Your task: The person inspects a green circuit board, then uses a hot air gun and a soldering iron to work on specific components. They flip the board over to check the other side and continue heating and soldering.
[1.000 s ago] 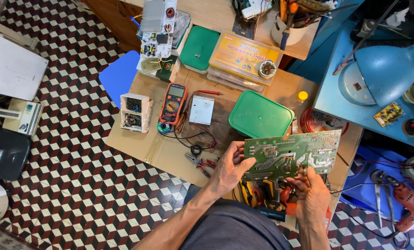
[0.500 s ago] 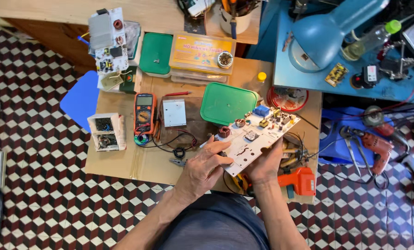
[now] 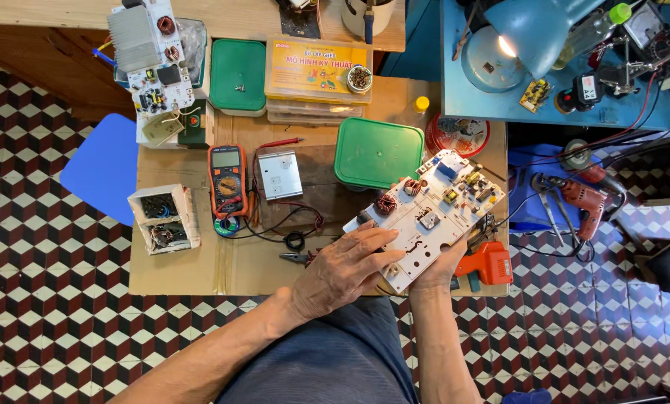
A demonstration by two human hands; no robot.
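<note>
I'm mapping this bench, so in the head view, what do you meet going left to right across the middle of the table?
White open box → orange multimeter → small metal plate → green lid → circuit board, gripped by both hands → orange tool.

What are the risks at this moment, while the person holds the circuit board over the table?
The circuit board is held tilted by the left hand and right hand, so it might slip onto the orange tool below. Its far corner is close to the green lid and could bump it. Fingers rest near the board's components, which may be pressed.

Left hand (image 3: 348, 267) lies spread, palm down; right hand (image 3: 434, 268) grips from beneath.
</note>
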